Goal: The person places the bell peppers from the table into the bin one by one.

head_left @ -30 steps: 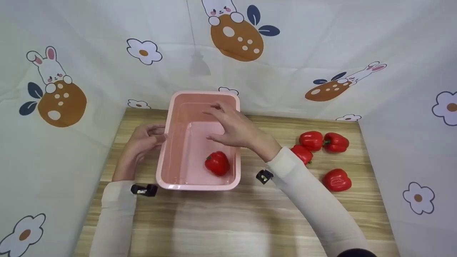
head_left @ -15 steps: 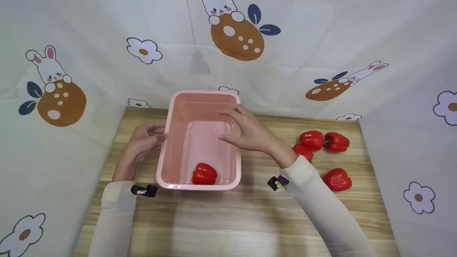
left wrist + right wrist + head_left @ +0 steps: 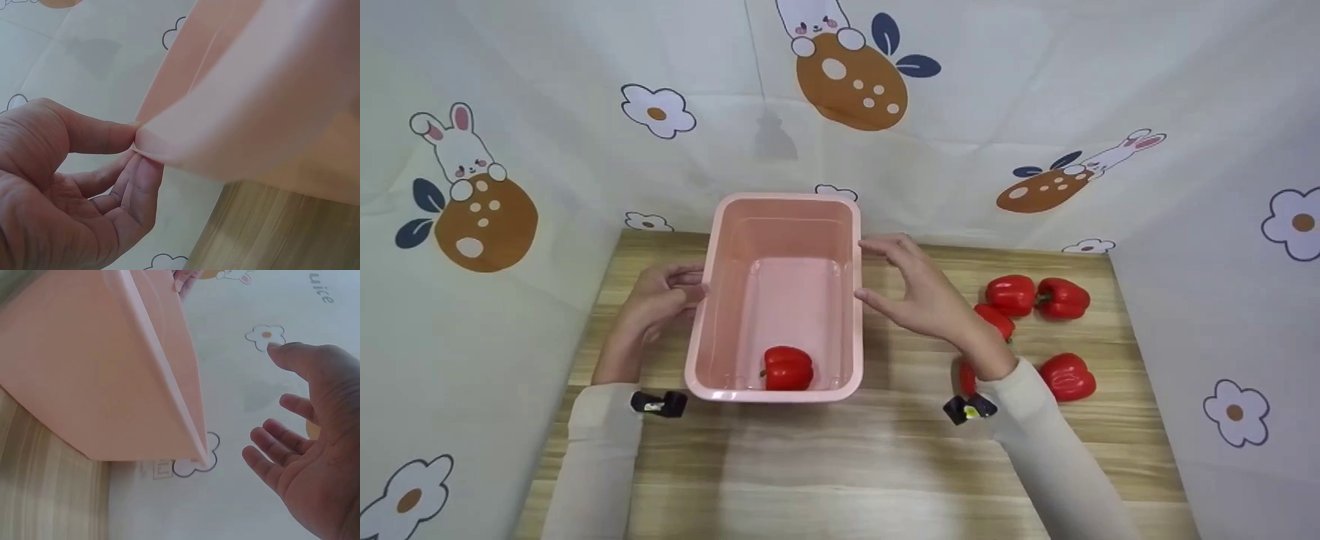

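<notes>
A pink plastic bin (image 3: pixel 795 300) stands upright on the table with one red bell pepper (image 3: pixel 788 368) lying on its floor near the front wall. My left hand (image 3: pixel 660 300) pinches the bin's left rim between thumb and fingers, plain in the left wrist view, where the hand (image 3: pixel 84 180) grips the thin edge. Just outside the right rim is my right hand (image 3: pixel 919 296), fingers spread and nothing in them. In the right wrist view that hand (image 3: pixel 306 439) stays apart from the bin wall (image 3: pixel 95 371).
Several red peppers lie on the wooden table (image 3: pixel 840 480) at the right, among them one pepper (image 3: pixel 1066 377) nearer the front and one pepper (image 3: pixel 966 377) partly hidden by my right forearm. Patterned cloth walls (image 3: pixel 960 172) enclose the table's back and sides.
My right hand has moved out of the bin to the right. The pepper inside rolled left and toward the front wall. My left hand has kept its place on the rim.
</notes>
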`<state>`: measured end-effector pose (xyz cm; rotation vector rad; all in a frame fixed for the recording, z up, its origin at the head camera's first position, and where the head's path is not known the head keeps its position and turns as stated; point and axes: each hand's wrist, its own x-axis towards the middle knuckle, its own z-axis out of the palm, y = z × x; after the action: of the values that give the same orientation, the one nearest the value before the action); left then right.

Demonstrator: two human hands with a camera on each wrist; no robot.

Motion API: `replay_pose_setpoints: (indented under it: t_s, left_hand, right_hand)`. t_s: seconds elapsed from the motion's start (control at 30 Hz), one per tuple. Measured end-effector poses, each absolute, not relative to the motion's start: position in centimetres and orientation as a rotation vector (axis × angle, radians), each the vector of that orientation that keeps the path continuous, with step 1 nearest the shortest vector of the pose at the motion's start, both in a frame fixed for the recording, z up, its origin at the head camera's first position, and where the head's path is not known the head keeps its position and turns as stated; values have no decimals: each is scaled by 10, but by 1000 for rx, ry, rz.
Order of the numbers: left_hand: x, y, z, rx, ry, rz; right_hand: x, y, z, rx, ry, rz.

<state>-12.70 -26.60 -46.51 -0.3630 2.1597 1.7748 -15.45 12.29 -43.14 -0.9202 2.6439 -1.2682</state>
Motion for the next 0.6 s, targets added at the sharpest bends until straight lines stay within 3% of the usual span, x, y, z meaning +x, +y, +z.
replay_pose_setpoints:
  t_s: [0.6]
  left_hand:
    - [-128, -267, -463, -346, 2168, 1758]
  right_hand:
    - [-133, 185, -469, -543, 2685, -1579]
